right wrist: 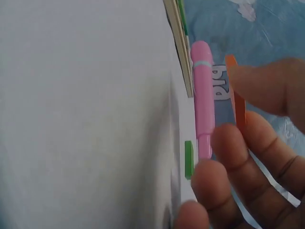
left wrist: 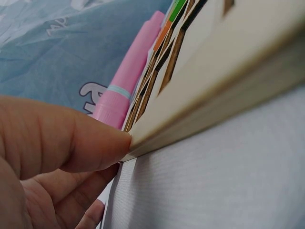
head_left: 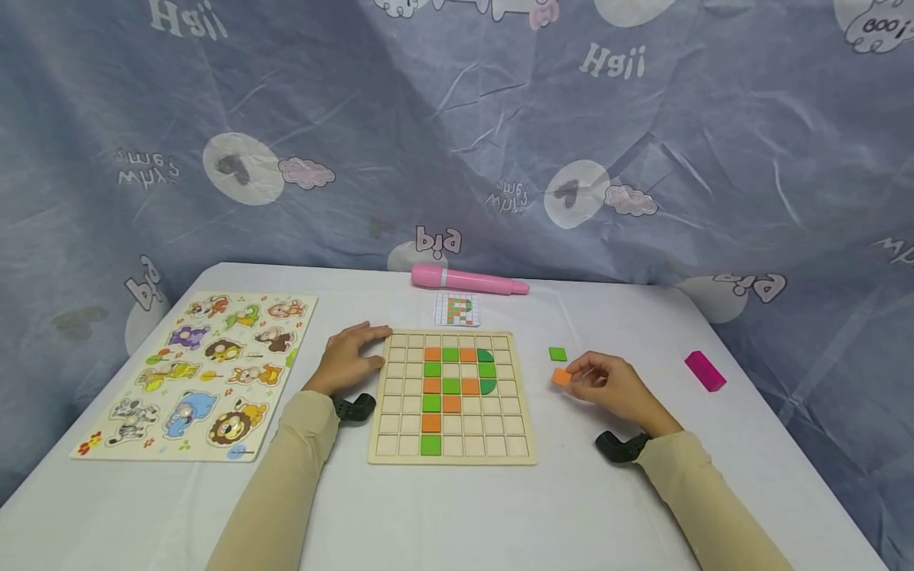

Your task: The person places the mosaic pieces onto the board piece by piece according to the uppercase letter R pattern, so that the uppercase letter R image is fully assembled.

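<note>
In the head view a wooden grid board [head_left: 524, 444] lies on the table, with orange, green and rounded dark-green tiles set in several cells. My left hand [head_left: 344, 361] rests at its upper left side, the thumb [left wrist: 102, 148] touching the board's edge [left wrist: 190, 107]. Off the board's right side, my right hand [head_left: 614, 386] pinches an orange square tile [head_left: 561, 377] between thumb and fingertips. The right wrist view shows this tile [right wrist: 237, 98] edge-on. Just beyond it, a green square tile [head_left: 558, 354] lies flat on the table.
A small pattern card [head_left: 458, 310] lies behind the board, and a thick pink pen [head_left: 474, 281] farther back. At left is an animal puzzle board [head_left: 193, 381]. A magenta block [head_left: 705, 371] sits at far right. Behind the table hangs a printed cloth [head_left: 457, 143].
</note>
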Demonstrator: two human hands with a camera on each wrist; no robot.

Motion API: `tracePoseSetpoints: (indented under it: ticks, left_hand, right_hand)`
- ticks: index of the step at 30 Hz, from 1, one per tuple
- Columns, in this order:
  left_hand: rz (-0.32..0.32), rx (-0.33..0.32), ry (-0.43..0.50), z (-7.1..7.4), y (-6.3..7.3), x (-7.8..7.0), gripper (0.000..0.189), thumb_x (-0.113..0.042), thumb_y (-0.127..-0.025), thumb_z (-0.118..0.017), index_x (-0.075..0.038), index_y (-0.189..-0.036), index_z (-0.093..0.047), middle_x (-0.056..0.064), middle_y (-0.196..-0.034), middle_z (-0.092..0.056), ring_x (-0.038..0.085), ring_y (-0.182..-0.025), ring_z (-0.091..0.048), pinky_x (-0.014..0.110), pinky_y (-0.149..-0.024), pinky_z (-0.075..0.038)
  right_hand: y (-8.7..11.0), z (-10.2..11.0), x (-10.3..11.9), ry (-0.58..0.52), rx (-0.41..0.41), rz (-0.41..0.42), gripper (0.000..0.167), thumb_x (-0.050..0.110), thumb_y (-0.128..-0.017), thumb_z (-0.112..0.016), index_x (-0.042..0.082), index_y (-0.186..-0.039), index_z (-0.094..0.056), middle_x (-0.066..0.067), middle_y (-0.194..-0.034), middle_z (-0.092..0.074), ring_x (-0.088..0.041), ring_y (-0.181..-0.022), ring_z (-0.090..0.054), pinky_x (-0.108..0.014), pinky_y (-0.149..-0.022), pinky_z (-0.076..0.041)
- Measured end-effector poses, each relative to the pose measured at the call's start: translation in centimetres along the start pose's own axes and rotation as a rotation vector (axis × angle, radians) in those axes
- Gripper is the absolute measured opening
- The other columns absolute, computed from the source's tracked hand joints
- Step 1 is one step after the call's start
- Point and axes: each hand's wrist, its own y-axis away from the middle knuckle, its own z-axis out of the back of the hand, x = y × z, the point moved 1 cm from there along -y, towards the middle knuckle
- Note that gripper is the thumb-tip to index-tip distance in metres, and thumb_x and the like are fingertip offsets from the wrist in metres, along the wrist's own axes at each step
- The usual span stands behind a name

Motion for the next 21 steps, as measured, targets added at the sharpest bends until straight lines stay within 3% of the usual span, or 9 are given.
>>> tracePoseSetpoints:
  ticks: [8, 21]
  left_hand:
    - [-0.005, -0.001, -0.005, 0.0, -0.1, 0.1, 0.057, -0.012, -0.091, -0.070, -0.005, -0.147, -0.067, 0.014, -0.155, -0.061, 0.040, -0.157, -0.038, 0.062, -0.131, -0.016]
    - [-0.016, -0.002, -0.009, 0.0, -0.2, 0.4, 0.058, -0.013, -0.090, -0.071, -0.005, -0.147, -0.067, 0.014, -0.155, -0.061, 0.041, -0.157, -0.038, 0.063, -0.130, -0.016]
  right_hand:
    - [0.2, -1.0, 1.7, 0.001, 0.143, 0.059, 0.023, 0.003, -0.086, -0.086, 0.004, -0.106, -0.075, -0.002, -0.093, -0.072, -0.011, -0.081, -0.061, -0.023, -0.072, -0.052]
    - [0.6, -3.2, 3.5, -0.023, 0.306, 0.181, 0.017, 0.009, -0.088, -0.088, 0.010, -0.100, -0.077, 0.006, -0.088, -0.072, -0.009, -0.077, -0.060, -0.022, -0.067, -0.051]
